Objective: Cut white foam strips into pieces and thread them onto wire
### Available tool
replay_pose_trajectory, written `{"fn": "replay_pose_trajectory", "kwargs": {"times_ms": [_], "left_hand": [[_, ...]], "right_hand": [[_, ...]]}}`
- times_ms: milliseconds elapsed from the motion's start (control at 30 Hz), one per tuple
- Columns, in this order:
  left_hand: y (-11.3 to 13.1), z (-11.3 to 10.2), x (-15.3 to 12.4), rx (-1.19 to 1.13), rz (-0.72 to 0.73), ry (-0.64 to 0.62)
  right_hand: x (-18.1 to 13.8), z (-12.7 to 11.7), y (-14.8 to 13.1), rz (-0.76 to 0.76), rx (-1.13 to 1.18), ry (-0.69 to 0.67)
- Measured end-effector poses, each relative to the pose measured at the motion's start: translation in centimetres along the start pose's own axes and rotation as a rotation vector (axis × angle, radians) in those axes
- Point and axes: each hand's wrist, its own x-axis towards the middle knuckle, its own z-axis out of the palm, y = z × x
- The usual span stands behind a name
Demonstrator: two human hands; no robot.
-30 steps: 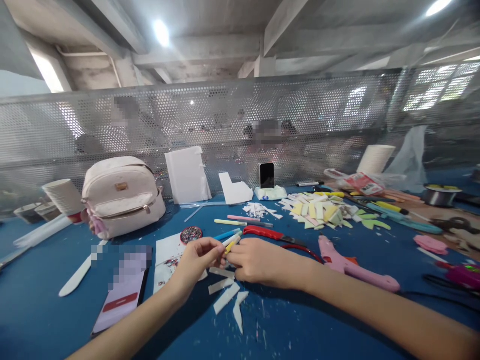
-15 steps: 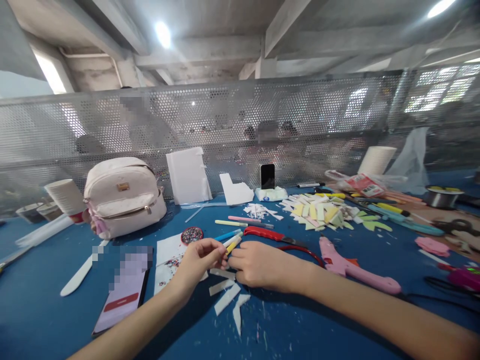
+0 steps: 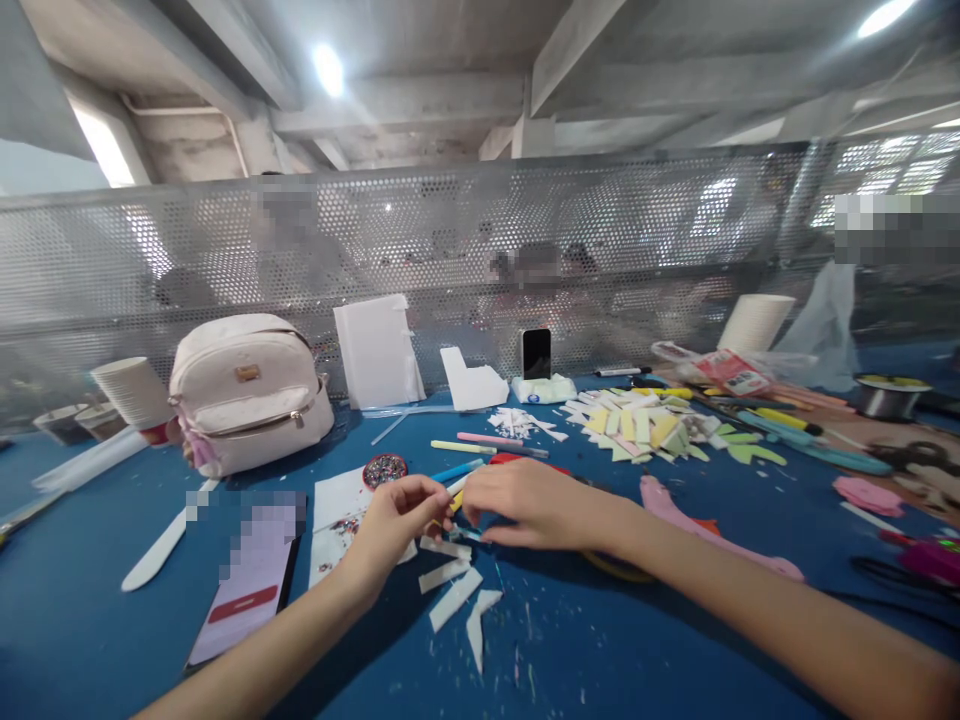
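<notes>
My left hand point(image 3: 401, 520) is closed in a pinch in front of the small dish of mixed beads or sequins point(image 3: 385, 470). What it pinches is too small to make out. Just to its right is my right hand point(image 3: 521, 500), palm down, with curved fingers and a gap between thumb and forefinger; no object shows clearly in it. A small clear bluish piece point(image 3: 466, 535) lies between the two hands. Behind the fingertips are a blue pen point(image 3: 459, 470) and a yellow one, partly covered. White cut strips point(image 3: 456, 600) are spread on the blue table below. The red-handled tool point(image 3: 529, 461) is mostly hidden behind my right hand.
A phone point(image 3: 251, 580) and a white plastic knife point(image 3: 169, 545) lie left, before a cream backpack point(image 3: 247, 400). A pink glue gun point(image 3: 709, 540) rests under my right forearm. Cut pale pieces point(image 3: 637, 422) are heaped at the back right. A perforated screen point(image 3: 450, 230) stands behind the table.
My right hand has lifted slightly and its thumb has come away from the fingers, covering more of the red-handled tool. My left hand stays in almost the same place.
</notes>
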Motion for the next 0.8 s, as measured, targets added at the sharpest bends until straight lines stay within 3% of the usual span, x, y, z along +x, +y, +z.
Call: {"fn": "replay_pose_trajectory", "kwargs": {"times_ms": [133,200,633,800], "left_hand": [[0.0,0.0,0.1,0.004,-0.007,0.003],[0.1,0.0,0.1,0.007,-0.007,0.006],[0.1,0.0,0.0,0.023,0.008,0.014],[0.1,-0.1,0.1,0.031,0.009,0.01]], "right_hand": [[-0.2,-0.2,0.3,0.245,0.15,-0.06],[-0.3,0.1,0.4,0.286,0.185,-0.106],[-0.4,2.4,1.5,0.297,0.282,-0.16],[-0.4,1.0,1.3,0.264,0.227,-0.13]]}}
